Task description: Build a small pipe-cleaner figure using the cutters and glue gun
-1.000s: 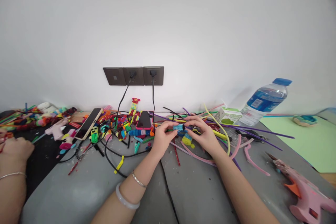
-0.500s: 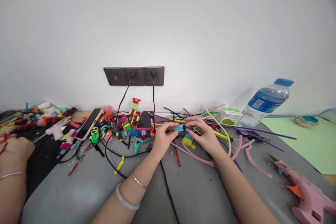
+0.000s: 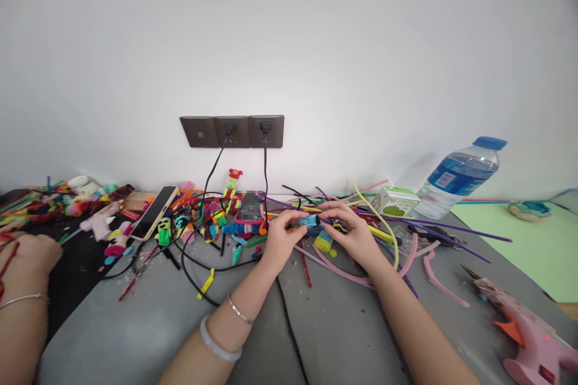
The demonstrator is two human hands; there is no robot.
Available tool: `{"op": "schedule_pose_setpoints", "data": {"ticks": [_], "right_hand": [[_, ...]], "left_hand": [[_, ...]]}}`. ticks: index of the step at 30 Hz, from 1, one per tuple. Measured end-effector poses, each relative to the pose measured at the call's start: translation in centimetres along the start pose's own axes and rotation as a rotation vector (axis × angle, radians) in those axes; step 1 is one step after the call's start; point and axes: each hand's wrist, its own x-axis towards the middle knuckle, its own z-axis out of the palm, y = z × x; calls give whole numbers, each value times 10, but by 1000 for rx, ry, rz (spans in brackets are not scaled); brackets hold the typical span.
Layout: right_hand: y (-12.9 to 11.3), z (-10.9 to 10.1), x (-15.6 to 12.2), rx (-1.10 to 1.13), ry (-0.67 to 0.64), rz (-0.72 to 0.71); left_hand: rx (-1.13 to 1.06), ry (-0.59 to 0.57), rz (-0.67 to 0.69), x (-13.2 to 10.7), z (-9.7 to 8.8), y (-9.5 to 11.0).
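From where I stand, the small light-blue fuzzy piece with a dark end (image 3: pixel 309 221) sits just below and right of the frame's centre, held between two hands. The left hand (image 3: pixel 285 233) pinches its left end between thumb and fingers; the right hand (image 3: pixel 347 230) has thumb and fingertips closed at the dark end. For such fine work I'd keep the left pinch firm but light, so the pile isn't crushed, and let the right fingertips make small, even adjustments. The yellow fuzzy piece (image 3: pixel 322 242) close below could snag, so a little clearance would help.

As for writing, the clear plastic bottle with a blue label (image 3: pixel 463 174), at the right, shows a pale barcode-like patch, but I can't read a brand. The green-and-white cardboard carton (image 3: pixel 396 200) beside it bears print too small to make out.
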Motion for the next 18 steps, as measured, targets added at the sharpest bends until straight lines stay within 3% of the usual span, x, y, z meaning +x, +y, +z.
{"op": "schedule_pose_setpoints", "data": {"ticks": [18], "right_hand": [[8,2,-2,30,-5,19]], "left_hand": [[24,-9,14,0,0,-3]]}}
